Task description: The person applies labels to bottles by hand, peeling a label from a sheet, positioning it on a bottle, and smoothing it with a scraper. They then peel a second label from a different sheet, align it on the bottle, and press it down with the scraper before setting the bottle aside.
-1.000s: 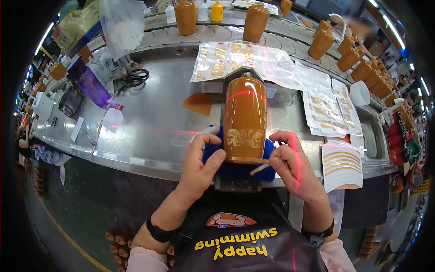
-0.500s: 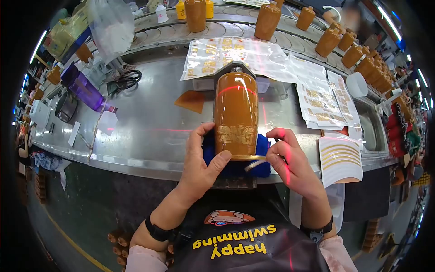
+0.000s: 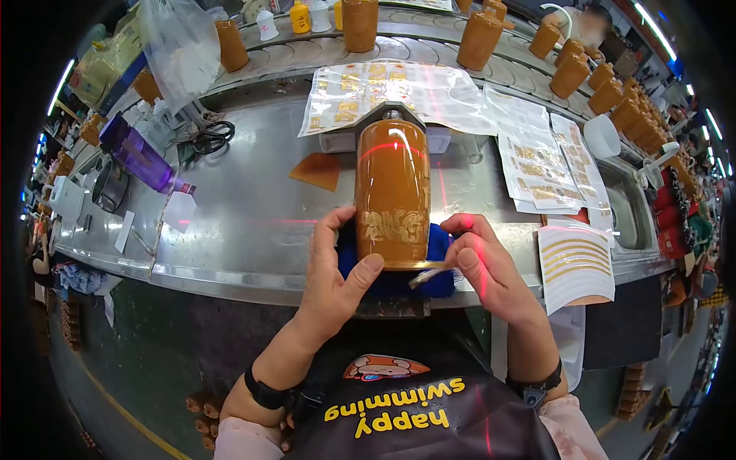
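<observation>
A glossy brown bottle with a pale pattern near its base lies with its neck toward a dark angled holder. My left hand is against the bottle's left side, thumb on its base edge and fingers curled round the side. A gold strip runs along the bottle's base edge. At the lower right, my right hand pinches the strip's loose end between thumb and fingers. Blue cloth shows beneath the bottle.
Decal sheets lie behind and to the right, with a sheet of gold curved strips nearer. Purple bottle and black scissors are at left. More brown bottles stand on the conveyor, a person beyond.
The bottles on the conveyor have shifted to the right. The view has moved slightly. Both hands keep nearly the same places on the bottle and strip.
</observation>
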Tool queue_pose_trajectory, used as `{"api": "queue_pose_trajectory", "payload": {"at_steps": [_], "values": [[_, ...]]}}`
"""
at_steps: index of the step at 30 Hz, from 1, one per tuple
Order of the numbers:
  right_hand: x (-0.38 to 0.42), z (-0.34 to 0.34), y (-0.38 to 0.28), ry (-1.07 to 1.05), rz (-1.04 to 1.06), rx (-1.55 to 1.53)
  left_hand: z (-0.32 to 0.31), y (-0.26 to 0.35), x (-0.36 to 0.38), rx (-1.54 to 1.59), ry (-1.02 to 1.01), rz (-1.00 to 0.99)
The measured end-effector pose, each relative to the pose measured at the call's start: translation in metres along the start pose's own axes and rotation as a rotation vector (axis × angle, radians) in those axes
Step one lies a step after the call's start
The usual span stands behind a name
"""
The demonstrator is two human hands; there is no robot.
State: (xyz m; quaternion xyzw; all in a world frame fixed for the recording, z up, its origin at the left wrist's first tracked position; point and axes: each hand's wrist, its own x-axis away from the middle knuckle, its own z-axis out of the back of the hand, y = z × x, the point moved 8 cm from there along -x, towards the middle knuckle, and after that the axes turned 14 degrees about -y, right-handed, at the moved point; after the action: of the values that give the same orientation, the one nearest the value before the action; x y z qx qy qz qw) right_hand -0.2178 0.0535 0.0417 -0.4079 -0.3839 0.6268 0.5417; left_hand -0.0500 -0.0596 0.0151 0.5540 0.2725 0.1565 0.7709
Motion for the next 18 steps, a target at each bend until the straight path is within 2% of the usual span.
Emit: {"api": "queue_pose_trajectory", "payload": {"at_steps": [2,8,13,18], "values": [[0.0,0.0,0.003,-0.005,-0.049,-0.098,0.0,0.0,0.0,-0.004,-0.002,-0.003],[-0.013,-0.005,-0.015,0.084,0.041,0.2,-0.002,0.001,0.0,0.06,-0.006,-0.005],[-0.017,-0.01,-0.004,0.097,-0.015,0.182,-0.001,0.001,0.001,0.027,-0.01,-0.01],[-0.018,-0.01,-0.003,0.11,0.009,0.202,0.0,-0.006,0.0,0.226,-0.011,-0.003]]}}
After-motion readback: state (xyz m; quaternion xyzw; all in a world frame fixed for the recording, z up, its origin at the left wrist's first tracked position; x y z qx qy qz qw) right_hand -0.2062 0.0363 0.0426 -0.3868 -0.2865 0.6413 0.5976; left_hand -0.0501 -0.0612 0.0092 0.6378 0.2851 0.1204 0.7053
